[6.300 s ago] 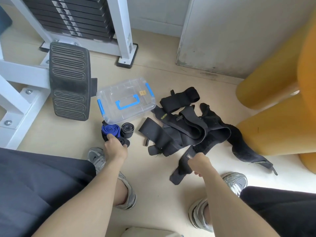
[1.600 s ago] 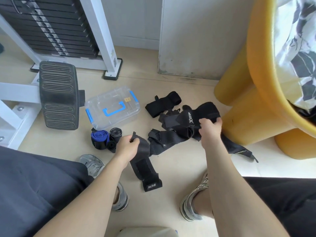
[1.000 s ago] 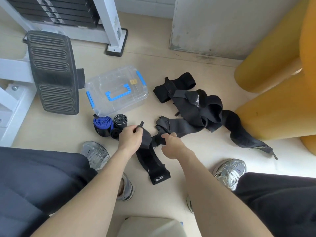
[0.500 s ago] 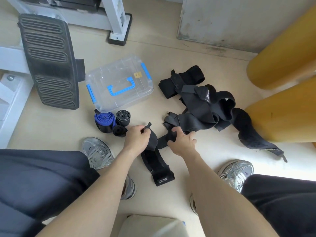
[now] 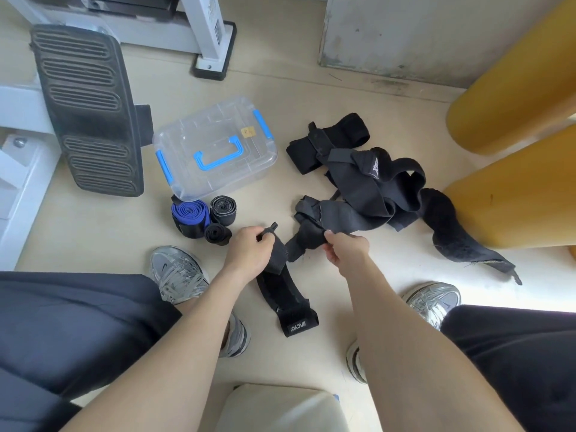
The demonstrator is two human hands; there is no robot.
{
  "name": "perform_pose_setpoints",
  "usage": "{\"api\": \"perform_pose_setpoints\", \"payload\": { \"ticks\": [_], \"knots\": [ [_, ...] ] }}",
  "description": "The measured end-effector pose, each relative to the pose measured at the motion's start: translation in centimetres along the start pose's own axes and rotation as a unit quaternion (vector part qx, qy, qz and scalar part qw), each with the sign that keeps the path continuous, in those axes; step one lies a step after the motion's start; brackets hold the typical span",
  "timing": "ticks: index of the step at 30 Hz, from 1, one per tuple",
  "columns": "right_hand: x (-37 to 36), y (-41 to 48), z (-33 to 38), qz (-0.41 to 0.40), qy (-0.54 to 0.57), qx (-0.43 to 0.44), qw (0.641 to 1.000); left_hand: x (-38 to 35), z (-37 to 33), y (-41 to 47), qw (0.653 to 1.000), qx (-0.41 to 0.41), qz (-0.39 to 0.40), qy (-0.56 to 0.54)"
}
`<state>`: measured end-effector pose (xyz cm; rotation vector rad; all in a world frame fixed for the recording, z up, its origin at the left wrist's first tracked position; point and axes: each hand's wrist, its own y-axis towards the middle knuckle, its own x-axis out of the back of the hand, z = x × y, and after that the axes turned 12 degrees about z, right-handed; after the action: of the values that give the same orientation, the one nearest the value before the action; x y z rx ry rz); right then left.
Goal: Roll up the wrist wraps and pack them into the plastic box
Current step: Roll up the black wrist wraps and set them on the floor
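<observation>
My left hand [image 5: 249, 255] and right hand [image 5: 344, 249] pinch a black wrist wrap [image 5: 282, 288] near the closed plastic box [image 5: 215, 149].

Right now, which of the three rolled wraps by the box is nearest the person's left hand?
The small all-black roll, just beside the left hand. The blue roll and the grey-streaked roll sit farther off, next to the plastic box.

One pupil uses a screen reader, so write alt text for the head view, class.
Seen from above, the left hand grips a black wrap trailing on the floor; the right hand pinches a strap from a tangled pile of wraps. Three rolled wraps lie by a closed clear box.
</observation>
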<state>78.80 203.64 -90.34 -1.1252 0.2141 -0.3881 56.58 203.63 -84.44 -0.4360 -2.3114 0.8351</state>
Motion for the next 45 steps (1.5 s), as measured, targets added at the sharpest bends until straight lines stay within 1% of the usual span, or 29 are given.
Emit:
{"api": "perform_pose_setpoints", "payload": {
  "ticks": [2, 4, 5, 8, 10, 12, 14, 15, 16, 17, 18, 21, 22, 24, 26, 27, 30, 32, 33, 34, 36, 38, 39, 41, 43, 44, 45],
  "knots": [
    [0.1, -0.5, 0.4, 0.038, -0.019, 0.010, 0.999, 0.1, -0.2, 0.2, 1.000, 0.006, -0.010, 0.001],
    [0.2, -1.5, 0.9, 0.074, -0.029, 0.046, 0.996, 0.2, -0.7, 0.2, 1.000, 0.006, -0.025, 0.003],
    [0.3, -2.2, 1.2, 0.079, -0.026, 0.069, 0.994, 0.3, -1.0, 0.0, 0.999, 0.007, -0.032, 0.002],
    [0.8, -4.2, 2.1, 0.045, 0.009, 0.125, 0.991, 0.4, -1.9, -0.6, 0.999, 0.007, -0.047, -0.006],
    [1.2, -5.6, 2.8, 0.030, 0.028, 0.137, 0.990, 0.3, -2.5, -1.2, 0.999, 0.001, -0.052, -0.012],
    [1.4, -7.2, 4.1, -0.009, 0.055, 0.136, 0.989, 0.0, -2.9, -1.9, 0.998, -0.008, -0.057, -0.008],
    [1.6, -9.3, 6.1, -0.049, 0.140, 0.115, 0.982, -0.2, -3.3, -2.8, 0.998, -0.023, -0.058, 0.007],
    [1.7, -10.4, 7.3, -0.053, 0.185, 0.105, 0.976, -0.3, -3.5, -3.2, 0.998, -0.029, -0.057, 0.012],
    [1.7, -11.7, 8.6, -0.043, 0.219, 0.103, 0.969, -0.4, -3.7, -3.6, 0.998, -0.034, -0.059, 0.015],
    [1.7, -13.0, 9.9, -0.028, 0.228, 0.111, 0.967, -0.5, -3.9, -3.9, 0.997, -0.037, -0.062, 0.016],
    [1.7, -14.4, 11.1, -0.012, 0.217, 0.124, 0.968, -0.5, -4.1, -4.2, 0.997, -0.042, -0.064, 0.018],
    [2.2, -18.1, 13.7, 0.052, 0.121, 0.195, 0.972, -0.1, -5.0, -5.0, 0.996, -0.066, -0.054, 0.017],
    [2.4, -19.1, 14.3, 0.086, 0.102, 0.221, 0.966, 0.2, -5.3, -5.2, 0.996, -0.071, -0.051, 0.016],
    [3.1, -20.9, 14.8, 0.167, 0.104, 0.259, 0.946, 0.9, -5.8, -5.5, 0.996, -0.070, -0.047, 0.000],
    [3.6, -22.1, 14.6, 0.254, 0.129, 0.274, 0.919, 1.7, -6.4, -6.0, 0.996, -0.071, -0.037, -0.030],
    [3.8, -22.2, 14.3, 0.275, 0.131, 0.278, 0.911, 2.1, -6.7, -6.2, 0.996, -0.073, -0.026, -0.041],
    [4.0, -22.6, 13.2, 0.279, 0.122, 0.274, 0.912, 2.9, -7.4, -7.1, 0.993, -0.085, 0.020, -0.074],
    [3.9, -22.8, 12.8, 0.298, 0.120, 0.266, 0.909, 3.3, -8.1, -7.9, 0.988, -0.097, 0.053, -0.107],
    [3.9, -22.9, 12.7, 0.302, 0.100, 0.268, 0.909, 3.4, -8.5, -8.2, 0.985, -0.095, 0.074, -0.123],
    [3.9, -23.1, 12.5, 0.302, 0.060, 0.274, 0.911, 3.5, -9.0, -8.5, 0.982, -0.089, 0.094, -0.139],
    [3.9, -23.3, 12.1, 0.306, -0.067, 0.288, 0.905, 3.9, -9.9, -9.0, 0.968, -0.095, 0.134, -0.190],
    [3.9, -22.9, 11.0, 0.345, -0.167, 0.266, 0.885, 4.1, -10.6, -9.1, 0.951, -0.086, 0.158, -0.250],
    [3.9, -22.5, 10.1, 0.371, -0.194, 0.241, 0.876, 4.0, -10.8, -9.1, 0.950, -0.077, 0.162, -0.255],
    [4.0, -21.3, 8.1, 0.415, -0.221, 0.196, 0.861, 3.8, -10.5, -8.9, 0.959, -0.074, 0.151, -0.229],
    [4.2, -19.9, 6.5, 0.437, -0.251, 0.161, 0.848, 3.5, -9.7, -8.6, 0.967, -0.055, 0.138, -0.205],
    [4.3, -19.3, 5.9, 0.448, -0.256, 0.133, 0.846, 3.5, -9.1, -8.4, 0.971, -0.043, 0.132, -0.193],
    [4.5, -18.5, 5.4, 0.447, -0.247, 0.097, 0.854, 3.5, -8.6, -8.4, 0.975, -0.040, 0.136, -0.171]
  ]
}}
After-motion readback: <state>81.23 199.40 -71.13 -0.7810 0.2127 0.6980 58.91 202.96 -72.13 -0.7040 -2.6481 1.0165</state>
